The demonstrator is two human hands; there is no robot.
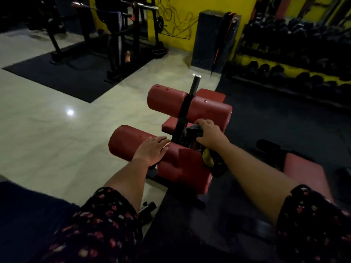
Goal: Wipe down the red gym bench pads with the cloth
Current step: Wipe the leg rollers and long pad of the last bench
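Steadying red cylindrical vinyl pad (125,143) under flat left hand (152,149), likely against rolling; gripping dark crumpled cloth (193,131) in right hand (209,133).

left grip (152,151) lies flat, right grip (208,133) is curled, both arms extended.

The right hand (208,132) is covering most of the cloth (193,131), leaving its extent unreadable. The left hand (152,150) is hiding part of the lower roller pad (123,141). At upper right of the frame, the dumbbell rack (296,54) is lying in darkness, details unreadable, and running off the right edge.
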